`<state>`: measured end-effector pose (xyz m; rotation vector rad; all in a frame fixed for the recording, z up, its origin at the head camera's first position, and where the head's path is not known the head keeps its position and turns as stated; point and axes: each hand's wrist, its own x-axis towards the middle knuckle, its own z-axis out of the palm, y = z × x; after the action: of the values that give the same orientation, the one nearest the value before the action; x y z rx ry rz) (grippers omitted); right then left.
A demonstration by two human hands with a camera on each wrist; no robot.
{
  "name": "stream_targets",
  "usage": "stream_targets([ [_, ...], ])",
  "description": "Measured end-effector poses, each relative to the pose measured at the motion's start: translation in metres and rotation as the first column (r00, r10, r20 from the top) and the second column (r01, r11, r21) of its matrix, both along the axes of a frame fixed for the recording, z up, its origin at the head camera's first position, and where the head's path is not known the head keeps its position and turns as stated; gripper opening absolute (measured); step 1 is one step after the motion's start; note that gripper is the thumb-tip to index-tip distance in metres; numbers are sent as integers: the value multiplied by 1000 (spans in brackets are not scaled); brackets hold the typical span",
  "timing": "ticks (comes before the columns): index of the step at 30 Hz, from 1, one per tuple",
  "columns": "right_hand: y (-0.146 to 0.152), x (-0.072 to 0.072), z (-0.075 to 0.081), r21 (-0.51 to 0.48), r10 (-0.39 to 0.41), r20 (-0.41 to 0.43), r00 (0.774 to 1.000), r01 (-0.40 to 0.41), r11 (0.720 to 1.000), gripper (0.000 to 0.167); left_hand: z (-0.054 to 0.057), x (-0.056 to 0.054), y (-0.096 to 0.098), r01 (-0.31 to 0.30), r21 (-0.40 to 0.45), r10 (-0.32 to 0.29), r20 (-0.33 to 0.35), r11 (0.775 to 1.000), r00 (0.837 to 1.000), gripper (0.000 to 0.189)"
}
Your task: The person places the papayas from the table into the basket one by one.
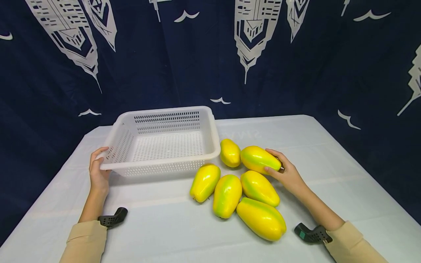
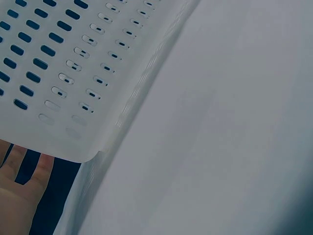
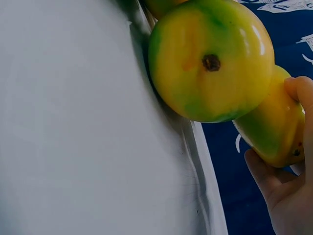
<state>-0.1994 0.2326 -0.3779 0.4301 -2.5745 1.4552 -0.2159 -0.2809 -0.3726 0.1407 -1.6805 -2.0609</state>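
Note:
My left hand (image 1: 98, 175) grips the front left corner of a white perforated plastic basket (image 1: 171, 159), thumb at the rim. The left wrist view has the fingers (image 2: 43, 169) at the edge of the basket (image 2: 105, 120). No fruit lies inside the basket. At its right, my right hand (image 1: 289, 175) holds the right end of a yellow-green papaya (image 1: 258, 159) between thumb and fingers. That papaya (image 3: 269, 129) also appears in the right wrist view, partly behind a nearer papaya (image 3: 210, 93) that shows its dark end spot.
Several other papayas lie close together: one (image 1: 230, 153) beside the basket's right wall, others (image 1: 227, 195) in front of it, and one (image 1: 261, 219) nearest me. A white cloth covers the table (image 1: 158, 226). Behind hangs a dark blue curtain (image 1: 197, 58) with white prints.

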Motion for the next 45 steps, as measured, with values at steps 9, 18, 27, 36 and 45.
stream_targets([
  [9,-1,1,3,-31,9,-5,1000,-9,999,56,1,-1,0,1,8,-1,-7,1000,1000,33],
  [18,-2,2,3,-39,17,-6,1000,-17,999,56,1,-1,0,-4,-4,4,-4,1000,1000,33],
  [27,-2,3,2,-49,17,-10,1000,-17,999,56,3,-1,0,3,-8,-3,-4,1000,1000,34],
  [36,-3,4,3,-45,21,-12,1000,-22,999,56,3,-2,0,6,-9,-6,-1,1000,1000,34],
  [45,-5,6,6,-65,36,-20,999,-38,997,56,1,0,0,5,15,-5,-5,1000,1000,33],
])
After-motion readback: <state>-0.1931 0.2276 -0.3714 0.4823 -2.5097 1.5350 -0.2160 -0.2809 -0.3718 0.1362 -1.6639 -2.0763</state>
